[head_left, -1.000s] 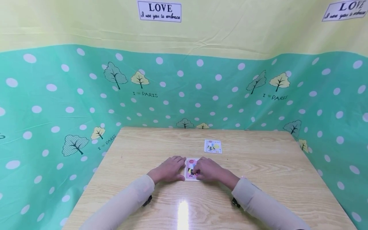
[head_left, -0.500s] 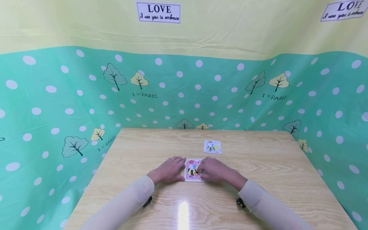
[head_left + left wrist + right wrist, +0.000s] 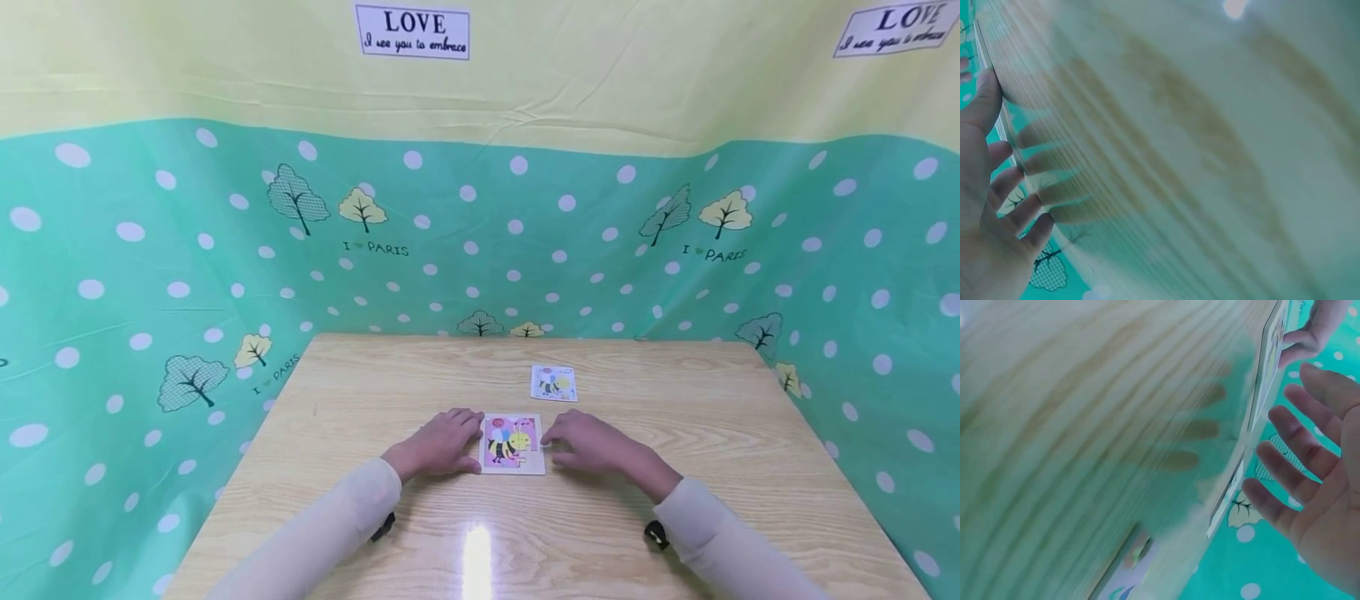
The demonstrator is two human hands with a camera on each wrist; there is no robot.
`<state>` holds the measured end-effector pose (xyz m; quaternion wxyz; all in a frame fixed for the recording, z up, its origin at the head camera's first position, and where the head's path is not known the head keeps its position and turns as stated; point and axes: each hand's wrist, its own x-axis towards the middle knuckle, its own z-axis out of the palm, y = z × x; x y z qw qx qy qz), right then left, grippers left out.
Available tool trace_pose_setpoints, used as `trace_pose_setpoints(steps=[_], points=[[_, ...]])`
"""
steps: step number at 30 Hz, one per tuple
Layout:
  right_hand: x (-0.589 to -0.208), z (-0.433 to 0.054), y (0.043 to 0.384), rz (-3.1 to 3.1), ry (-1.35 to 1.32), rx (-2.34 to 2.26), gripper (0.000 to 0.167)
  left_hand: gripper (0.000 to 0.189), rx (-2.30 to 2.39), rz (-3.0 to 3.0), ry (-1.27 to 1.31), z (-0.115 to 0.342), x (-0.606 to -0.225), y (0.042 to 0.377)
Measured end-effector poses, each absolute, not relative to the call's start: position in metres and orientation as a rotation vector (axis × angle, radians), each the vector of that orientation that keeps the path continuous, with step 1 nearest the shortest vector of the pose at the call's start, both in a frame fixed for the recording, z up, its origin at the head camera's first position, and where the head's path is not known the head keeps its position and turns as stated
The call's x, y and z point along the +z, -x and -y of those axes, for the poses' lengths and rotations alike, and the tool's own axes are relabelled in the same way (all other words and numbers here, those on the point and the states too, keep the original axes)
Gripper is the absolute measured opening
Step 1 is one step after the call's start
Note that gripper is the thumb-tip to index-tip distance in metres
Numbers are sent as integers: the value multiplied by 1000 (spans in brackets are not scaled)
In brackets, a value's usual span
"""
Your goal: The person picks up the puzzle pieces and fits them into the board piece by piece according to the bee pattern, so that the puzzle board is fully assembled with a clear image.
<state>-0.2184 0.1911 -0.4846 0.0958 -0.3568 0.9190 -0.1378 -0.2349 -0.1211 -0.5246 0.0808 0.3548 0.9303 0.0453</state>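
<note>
A square jigsaw puzzle board (image 3: pixel 501 433) with a yellow and black bee on pink lies flat on the table. Bare white shows at its lower right. My left hand (image 3: pixel 442 442) rests along the board's left side, thumb at the near corner and fingertips at the far corner. In the left wrist view the thumb (image 3: pixel 986 100) meets the board's edge, with the other fingers spread on the tabletop. Just off the right edge is my right hand (image 3: pixel 588 439). Its fingers (image 3: pixel 1300 440) are spread and hold nothing in the right wrist view.
Farther back lies a second square bee picture (image 3: pixel 553 383), with paler colours. Low in the right wrist view, part of another printed piece (image 3: pixel 1132 565) shows on the wooden table (image 3: pixel 405 375). Patterned green cloth (image 3: pixel 480 250) hangs behind and at both sides.
My right hand has moved right, off the puzzle board, uncovering the bee's head and the board's right side. My left hand has stayed at the left edge.
</note>
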Motion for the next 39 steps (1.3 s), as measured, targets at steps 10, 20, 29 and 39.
trace_pose_setpoints(steps=[10,20,29,39], points=[[-486,-218,214,-2737,991,-459,30,69,139,-2784,-1070,123,-528,235],[-491,-251,209,-2771,834,-524,32,69,135,-2804,-1085,124,-528,235],[-495,-280,205,-2785,808,-513,35,69,140,-2806,-1096,124,-527,235],[-498,-303,196,-2783,808,-530,34,67,136,-2803,-1101,123,-526,235]])
